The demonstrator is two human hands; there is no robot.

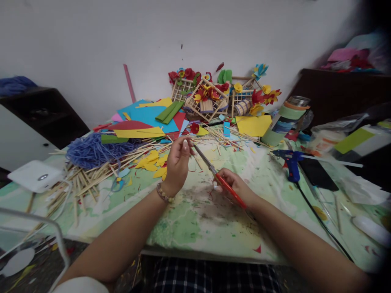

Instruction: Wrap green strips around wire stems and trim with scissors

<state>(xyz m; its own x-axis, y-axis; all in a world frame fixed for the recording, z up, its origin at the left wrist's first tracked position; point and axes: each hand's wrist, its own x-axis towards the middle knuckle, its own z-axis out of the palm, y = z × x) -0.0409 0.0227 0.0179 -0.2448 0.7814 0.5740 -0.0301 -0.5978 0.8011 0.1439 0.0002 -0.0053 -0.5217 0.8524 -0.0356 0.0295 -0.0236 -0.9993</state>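
My right hand [233, 186] is wrapped round a red-handled tool [228, 187] with slim metal jaws, seen nearly edge-on; I cannot tell whether it is scissors or long-nose pliers. Its tip points up and left, close to the fingertips of my left hand [179, 162]. That hand is raised over the table with its fingers curled and the thumb pressed toward them. Whatever they hold, if anything, is too small to make out. Just left of this hand lie yellow paper petals [149, 160]. Under both hands spreads a stained green-and-white cloth [183, 228].
Blue stringy material [96, 148] and bamboo sticks [88, 183] lie left, by a white device [36, 176]. Coloured sheets [143, 114] and stick frames with paper flowers [207, 99] stand behind. To the right are a blue glue gun [293, 165], a phone-like black slab [317, 173] and a tumbler [287, 118].
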